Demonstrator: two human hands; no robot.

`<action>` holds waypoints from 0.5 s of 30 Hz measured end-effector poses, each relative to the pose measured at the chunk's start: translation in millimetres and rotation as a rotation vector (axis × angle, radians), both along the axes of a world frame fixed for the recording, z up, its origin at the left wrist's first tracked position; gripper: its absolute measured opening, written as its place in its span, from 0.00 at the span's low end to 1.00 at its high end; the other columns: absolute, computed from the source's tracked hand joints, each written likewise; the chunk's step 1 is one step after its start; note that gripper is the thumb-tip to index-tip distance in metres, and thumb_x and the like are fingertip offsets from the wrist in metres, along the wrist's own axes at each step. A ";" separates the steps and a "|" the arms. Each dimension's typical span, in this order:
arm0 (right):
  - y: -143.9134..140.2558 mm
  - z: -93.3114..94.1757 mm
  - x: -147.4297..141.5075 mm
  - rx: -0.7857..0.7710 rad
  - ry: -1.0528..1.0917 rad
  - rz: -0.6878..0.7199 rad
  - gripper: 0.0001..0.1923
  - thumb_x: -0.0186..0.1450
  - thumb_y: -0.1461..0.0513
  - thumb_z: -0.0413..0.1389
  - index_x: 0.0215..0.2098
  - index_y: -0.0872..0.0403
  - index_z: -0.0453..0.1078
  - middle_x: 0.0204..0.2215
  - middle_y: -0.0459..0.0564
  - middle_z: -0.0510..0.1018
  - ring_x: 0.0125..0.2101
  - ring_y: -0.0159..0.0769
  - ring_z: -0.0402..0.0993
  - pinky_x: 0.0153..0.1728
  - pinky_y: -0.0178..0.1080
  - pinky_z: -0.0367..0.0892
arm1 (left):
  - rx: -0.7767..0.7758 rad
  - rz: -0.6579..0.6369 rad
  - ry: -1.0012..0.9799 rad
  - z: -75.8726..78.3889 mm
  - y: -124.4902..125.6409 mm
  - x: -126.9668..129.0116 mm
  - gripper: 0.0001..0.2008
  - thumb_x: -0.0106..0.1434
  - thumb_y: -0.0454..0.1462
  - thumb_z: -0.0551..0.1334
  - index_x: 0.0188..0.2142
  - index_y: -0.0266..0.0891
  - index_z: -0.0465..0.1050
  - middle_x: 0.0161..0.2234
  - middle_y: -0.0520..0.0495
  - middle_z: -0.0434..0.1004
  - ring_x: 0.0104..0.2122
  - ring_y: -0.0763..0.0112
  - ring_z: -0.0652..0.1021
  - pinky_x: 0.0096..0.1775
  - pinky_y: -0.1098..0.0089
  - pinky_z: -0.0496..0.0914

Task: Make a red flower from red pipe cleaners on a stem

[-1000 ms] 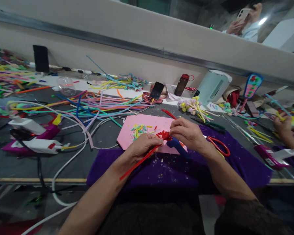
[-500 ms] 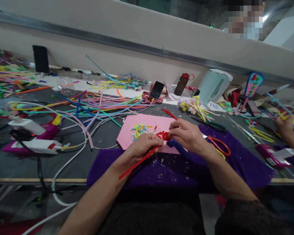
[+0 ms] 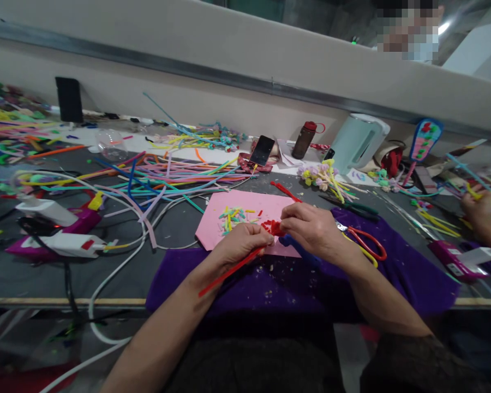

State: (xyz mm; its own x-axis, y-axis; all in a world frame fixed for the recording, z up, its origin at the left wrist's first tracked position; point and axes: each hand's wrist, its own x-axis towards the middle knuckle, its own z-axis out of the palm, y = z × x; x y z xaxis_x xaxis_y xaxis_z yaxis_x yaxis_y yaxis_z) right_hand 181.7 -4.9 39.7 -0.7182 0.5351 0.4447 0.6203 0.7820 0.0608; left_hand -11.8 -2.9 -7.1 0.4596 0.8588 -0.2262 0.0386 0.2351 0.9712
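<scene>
Between my two hands is a red pipe cleaner (image 3: 229,273), its middle bent into a small bunched shape. My left hand (image 3: 245,240) pinches it, and a straight tail runs back along my left wrist. My right hand (image 3: 309,226) has its fingers closed on the bunched end; the fingertips partly hide it. Under my hands lies a pink sheet (image 3: 213,218) with short cut bits of pipe cleaner (image 3: 231,218) on it. A dark blue fuzzy piece (image 3: 298,248) shows below my right hand. Red-handled scissors (image 3: 366,243) rest right of that hand on a purple cloth (image 3: 229,295).
Many coloured pipe cleaners (image 3: 180,172) lie behind to the left. Power strips (image 3: 57,243) with a white cable stand left. A phone (image 3: 262,150), a bottle (image 3: 305,140) and dark pliers (image 3: 354,207) are further back. Another person's hand (image 3: 478,207) works at the right edge.
Both hands stay in nearly the same place, with small finger movements at the red pipe cleaner. The other person's hand at the right shifts slightly.
</scene>
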 end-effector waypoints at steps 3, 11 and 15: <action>0.4 0.4 0.2 0.007 -0.023 0.002 0.11 0.65 0.66 0.46 0.33 0.54 0.70 0.38 0.51 0.72 0.35 0.33 0.67 0.33 0.36 0.60 | 0.030 -0.009 0.014 0.4 -0.2 -0.5 0.11 0.49 0.41 0.62 0.18 0.36 0.66 0.13 0.53 0.65 0.12 0.81 0.60 0.17 0.75 0.51; 2.1 1.6 0.3 -0.041 -0.057 0.040 0.11 0.65 0.65 0.46 0.33 0.54 0.70 0.37 0.51 0.72 0.34 0.32 0.67 0.31 0.34 0.59 | 0.073 -0.032 0.076 2.0 0.1 -0.3 0.10 0.50 0.40 0.60 0.18 0.36 0.66 0.13 0.55 0.65 0.13 0.81 0.61 0.19 0.75 0.53; 3.1 1.9 1.5 -0.073 -0.064 0.040 0.11 0.65 0.64 0.45 0.33 0.54 0.70 0.37 0.50 0.72 0.34 0.32 0.67 0.30 0.35 0.59 | 0.078 -0.030 0.093 1.2 0.3 -0.8 0.10 0.50 0.40 0.60 0.19 0.36 0.66 0.13 0.55 0.64 0.12 0.82 0.60 0.18 0.75 0.52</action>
State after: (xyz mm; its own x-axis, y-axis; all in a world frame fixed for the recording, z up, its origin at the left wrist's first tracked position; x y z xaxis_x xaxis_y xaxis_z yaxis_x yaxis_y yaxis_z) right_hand 183.2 -1.8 41.6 -0.7655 0.5345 0.3583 0.5849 0.8101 0.0412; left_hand -12.6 -2.6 -5.8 0.4652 0.8619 -0.2018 0.1355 0.1560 0.9784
